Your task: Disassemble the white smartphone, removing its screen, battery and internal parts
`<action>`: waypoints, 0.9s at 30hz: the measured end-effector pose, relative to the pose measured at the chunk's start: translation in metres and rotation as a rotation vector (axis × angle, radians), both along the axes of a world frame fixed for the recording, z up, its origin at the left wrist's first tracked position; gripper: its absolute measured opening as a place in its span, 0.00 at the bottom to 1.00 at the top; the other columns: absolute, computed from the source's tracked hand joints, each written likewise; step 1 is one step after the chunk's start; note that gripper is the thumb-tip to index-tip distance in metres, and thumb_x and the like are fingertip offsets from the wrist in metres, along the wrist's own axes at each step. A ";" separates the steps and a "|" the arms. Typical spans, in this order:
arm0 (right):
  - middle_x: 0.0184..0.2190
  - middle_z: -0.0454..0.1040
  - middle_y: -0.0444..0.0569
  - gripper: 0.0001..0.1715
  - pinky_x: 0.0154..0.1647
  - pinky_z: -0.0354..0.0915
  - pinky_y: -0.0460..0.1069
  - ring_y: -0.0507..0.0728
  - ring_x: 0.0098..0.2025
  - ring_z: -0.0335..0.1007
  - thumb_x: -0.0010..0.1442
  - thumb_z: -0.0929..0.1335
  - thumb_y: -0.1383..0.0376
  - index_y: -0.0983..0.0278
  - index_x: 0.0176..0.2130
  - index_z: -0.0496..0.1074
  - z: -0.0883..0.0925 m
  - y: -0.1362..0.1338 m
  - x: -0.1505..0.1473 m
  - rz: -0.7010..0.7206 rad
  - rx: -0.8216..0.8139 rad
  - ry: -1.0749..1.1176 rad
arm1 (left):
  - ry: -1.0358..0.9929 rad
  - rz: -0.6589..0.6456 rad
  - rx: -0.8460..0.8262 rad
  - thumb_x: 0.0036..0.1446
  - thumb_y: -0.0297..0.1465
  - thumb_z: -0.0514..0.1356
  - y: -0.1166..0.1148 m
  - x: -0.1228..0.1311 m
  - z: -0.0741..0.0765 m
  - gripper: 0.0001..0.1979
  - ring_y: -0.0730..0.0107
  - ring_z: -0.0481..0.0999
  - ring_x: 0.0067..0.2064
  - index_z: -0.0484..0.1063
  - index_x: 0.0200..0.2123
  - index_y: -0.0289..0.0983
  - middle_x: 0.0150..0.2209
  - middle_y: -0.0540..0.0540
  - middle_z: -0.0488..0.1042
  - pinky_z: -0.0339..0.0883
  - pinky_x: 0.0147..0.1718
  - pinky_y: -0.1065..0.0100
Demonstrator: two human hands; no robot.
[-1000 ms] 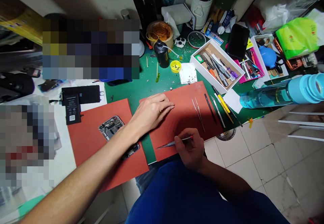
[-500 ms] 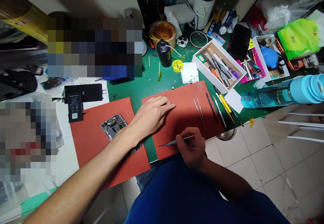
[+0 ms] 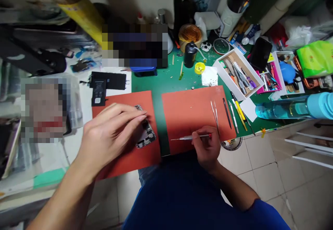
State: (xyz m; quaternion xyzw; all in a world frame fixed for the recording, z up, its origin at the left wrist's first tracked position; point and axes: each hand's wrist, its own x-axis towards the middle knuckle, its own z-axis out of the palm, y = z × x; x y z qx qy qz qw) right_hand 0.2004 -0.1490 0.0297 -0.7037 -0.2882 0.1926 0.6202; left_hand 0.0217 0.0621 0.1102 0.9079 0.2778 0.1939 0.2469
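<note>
An opened smartphone (image 3: 148,134) with its inner parts bare lies on the left red mat (image 3: 125,164). Over its upper end is my left hand (image 3: 114,129), fingertips and thumb drawn together in a pinch; what lies between them is too small or hidden to make out. The palm covers part of the phone. My right hand (image 3: 206,145) grips a slim precision screwdriver (image 3: 186,138) with a red end cap, its tip pointing left just above the right red mat (image 3: 189,112). Tweezers (image 3: 214,114) and a black stick-like tool (image 3: 227,114) lie beyond that hand.
Two dark phone batteries (image 3: 111,80) rest at the left. A white box of tools (image 3: 253,96), a blue water bottle (image 3: 283,107) and several pens and blades (image 3: 239,114) occupy the right. A black dropper bottle (image 3: 190,55) and yellow lid (image 3: 199,68) stand behind.
My left hand has gone from the right mat leftward to the phone. The right hand still holds the screwdriver, now more level. The view has shifted left.
</note>
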 end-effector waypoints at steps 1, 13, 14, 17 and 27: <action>0.33 0.79 0.42 0.09 0.28 0.75 0.47 0.51 0.26 0.77 0.72 0.72 0.64 0.58 0.49 0.69 0.003 0.000 -0.001 0.019 -0.004 -0.021 | -0.012 0.053 0.006 0.74 0.32 0.60 -0.007 -0.018 -0.005 0.10 0.58 0.82 0.45 0.80 0.51 0.51 0.46 0.52 0.82 0.79 0.47 0.52; 0.34 0.82 0.45 0.10 0.29 0.77 0.50 0.56 0.30 0.83 0.72 0.72 0.69 0.59 0.51 0.71 0.045 0.042 -0.020 0.482 -0.002 -0.711 | -0.084 0.041 0.098 0.70 0.37 0.68 -0.054 -0.090 -0.087 0.38 0.43 0.69 0.75 0.57 0.78 0.43 0.70 0.36 0.74 0.68 0.73 0.38; 0.34 0.82 0.45 0.10 0.29 0.77 0.50 0.55 0.31 0.83 0.72 0.72 0.69 0.59 0.51 0.71 0.046 0.044 -0.021 0.493 -0.011 -0.731 | -0.077 0.039 0.098 0.71 0.37 0.68 -0.054 -0.089 -0.087 0.37 0.44 0.69 0.75 0.59 0.77 0.42 0.70 0.36 0.74 0.68 0.73 0.39; 0.34 0.81 0.44 0.09 0.30 0.77 0.49 0.55 0.31 0.82 0.72 0.72 0.69 0.59 0.51 0.71 0.047 0.047 -0.023 0.543 -0.025 -0.766 | -0.057 0.053 0.073 0.72 0.37 0.66 -0.054 -0.089 -0.088 0.31 0.46 0.70 0.74 0.65 0.74 0.39 0.71 0.36 0.72 0.66 0.74 0.40; 0.34 0.79 0.44 0.09 0.31 0.77 0.49 0.53 0.30 0.79 0.73 0.72 0.68 0.59 0.50 0.70 0.052 0.054 -0.032 0.631 -0.049 -0.864 | -0.072 0.085 0.067 0.74 0.36 0.64 -0.060 -0.089 -0.092 0.29 0.50 0.68 0.76 0.66 0.73 0.36 0.73 0.35 0.69 0.63 0.77 0.42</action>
